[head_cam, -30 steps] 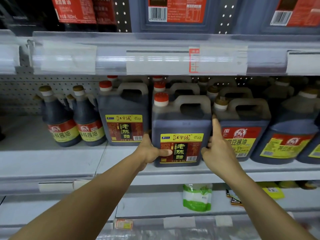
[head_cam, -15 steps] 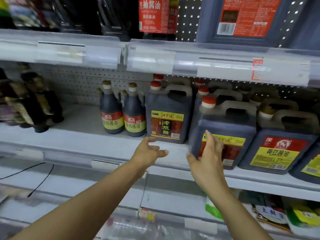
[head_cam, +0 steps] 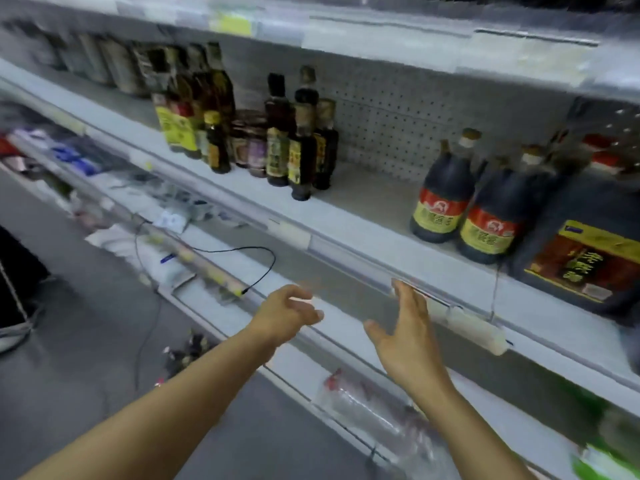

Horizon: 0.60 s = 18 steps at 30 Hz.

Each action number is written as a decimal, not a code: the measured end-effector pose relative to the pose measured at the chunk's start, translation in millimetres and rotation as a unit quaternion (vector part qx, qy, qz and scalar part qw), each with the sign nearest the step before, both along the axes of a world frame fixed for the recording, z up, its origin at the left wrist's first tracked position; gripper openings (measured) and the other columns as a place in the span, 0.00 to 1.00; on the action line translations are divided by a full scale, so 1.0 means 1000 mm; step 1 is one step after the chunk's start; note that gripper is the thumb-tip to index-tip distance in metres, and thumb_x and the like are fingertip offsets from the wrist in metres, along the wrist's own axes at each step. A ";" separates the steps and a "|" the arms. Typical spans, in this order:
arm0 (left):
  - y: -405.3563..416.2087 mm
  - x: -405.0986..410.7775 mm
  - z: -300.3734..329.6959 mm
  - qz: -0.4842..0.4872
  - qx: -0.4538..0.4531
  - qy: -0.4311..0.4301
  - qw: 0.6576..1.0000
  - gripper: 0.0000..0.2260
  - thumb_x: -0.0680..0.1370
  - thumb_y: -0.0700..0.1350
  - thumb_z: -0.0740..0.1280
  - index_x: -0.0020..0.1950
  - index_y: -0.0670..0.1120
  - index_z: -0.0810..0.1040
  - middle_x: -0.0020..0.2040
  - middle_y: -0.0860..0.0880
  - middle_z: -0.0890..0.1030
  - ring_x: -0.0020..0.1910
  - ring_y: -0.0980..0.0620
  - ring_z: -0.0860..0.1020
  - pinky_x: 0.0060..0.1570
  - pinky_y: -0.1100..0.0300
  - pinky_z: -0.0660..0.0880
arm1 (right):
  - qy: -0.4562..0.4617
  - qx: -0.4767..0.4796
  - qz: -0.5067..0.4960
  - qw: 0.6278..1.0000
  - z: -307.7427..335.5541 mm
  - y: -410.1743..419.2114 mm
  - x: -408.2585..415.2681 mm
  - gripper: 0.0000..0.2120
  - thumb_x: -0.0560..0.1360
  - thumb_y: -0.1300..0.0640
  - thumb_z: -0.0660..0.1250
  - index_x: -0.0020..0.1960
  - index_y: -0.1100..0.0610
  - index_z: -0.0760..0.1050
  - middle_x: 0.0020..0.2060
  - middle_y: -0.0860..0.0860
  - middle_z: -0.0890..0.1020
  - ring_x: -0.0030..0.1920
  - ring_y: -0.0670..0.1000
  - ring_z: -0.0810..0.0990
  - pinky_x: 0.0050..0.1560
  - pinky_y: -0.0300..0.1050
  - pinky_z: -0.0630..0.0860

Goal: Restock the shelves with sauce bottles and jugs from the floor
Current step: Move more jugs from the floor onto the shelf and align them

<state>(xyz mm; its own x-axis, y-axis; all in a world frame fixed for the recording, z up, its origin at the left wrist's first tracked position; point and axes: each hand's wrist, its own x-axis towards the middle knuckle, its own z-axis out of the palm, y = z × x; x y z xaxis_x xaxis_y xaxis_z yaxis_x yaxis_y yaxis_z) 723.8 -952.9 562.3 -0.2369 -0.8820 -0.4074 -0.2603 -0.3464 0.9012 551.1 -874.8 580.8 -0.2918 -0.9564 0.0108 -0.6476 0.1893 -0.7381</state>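
Both my hands hang empty in front of the shelf edge, below the stocked shelf. My left hand has loosely curled fingers and holds nothing. My right hand is spread with straight fingers, apart from any bottle. On the shelf at the right stand two dark soy sauce bottles with red and yellow labels, and beside them a dark vinegar jug with a yellow and red label. A cluster of slim dark sauce bottles stands mid-shelf. Small dark bottles lie on the grey floor, blurred.
A bare stretch of shelf lies between the slim bottles and the soy sauce bottles. A black cable loops over the lower shelf, which holds white packets. A clear plastic bag lies on the lowest ledge. The aisle floor runs to the left.
The view has swung left and down along the shelf. Both hands have come away from the vinegar jug on the shelf and dropped lower, empty.
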 end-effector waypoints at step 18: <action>0.019 0.255 -0.147 0.316 0.166 -0.029 0.934 0.12 0.75 0.38 0.69 0.58 0.44 0.73 0.52 0.43 0.77 0.48 0.48 0.74 0.38 0.62 0.69 | 0.073 0.194 0.315 0.926 -0.169 -0.126 0.230 0.29 0.76 0.53 0.66 0.73 0.55 0.57 0.69 0.53 0.61 0.68 0.53 0.66 0.62 0.42 0.65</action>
